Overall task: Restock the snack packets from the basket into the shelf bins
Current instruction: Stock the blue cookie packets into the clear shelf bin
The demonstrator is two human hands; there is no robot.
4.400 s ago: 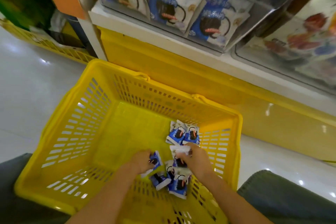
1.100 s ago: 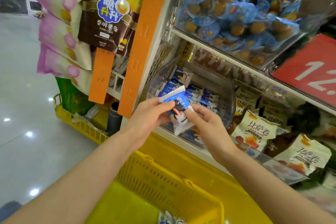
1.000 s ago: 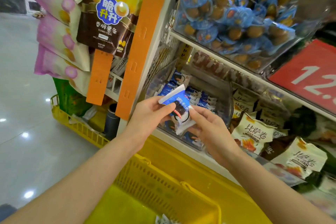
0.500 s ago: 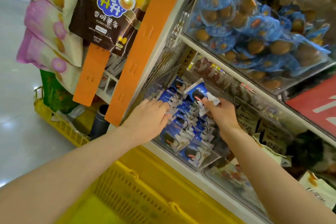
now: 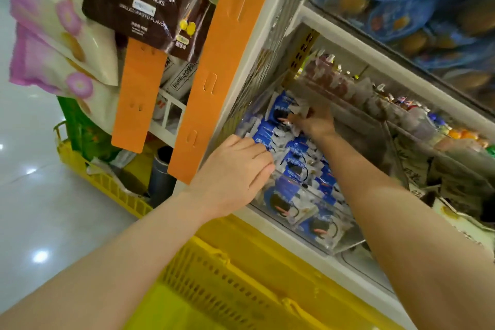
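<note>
Shelving [image 5: 316,257] filled the right half of the frame. A long orange strip [image 5: 222,67] ran down its left post with a shorter orange strip [image 5: 138,96] beside it, both close to where the arms went in. The yellow basket [image 5: 230,284] sat along the bottom edge under both forearms. Its inside was mostly cut off, so I couldn't see what was in it.

Upper right was an upper bin [image 5: 415,2] full of blue-wrapped round snacks, pretty blurry. Upper left, a brown potato sticks bag [image 5: 144,0] and some pink bags [image 5: 53,35] hung by the strips.

In the centre, the clear shelf bin [image 5: 345,244] held rows of blue-and-white snack packets [image 5: 294,161], packed front to back. The neighbouring bin [image 5: 428,147] to its right had pale packets too smeared to read.

The left hand [image 5: 235,177] lay on the front rows, fingers fairly straight and pressing on the packets, gripping nothing. The right hand [image 5: 313,122] reached to the back of the same bin with its fingertips against the rearmost packet [image 5: 281,110]. It was too blurred to tell whether it was pinching that one or just pushing it.
</note>
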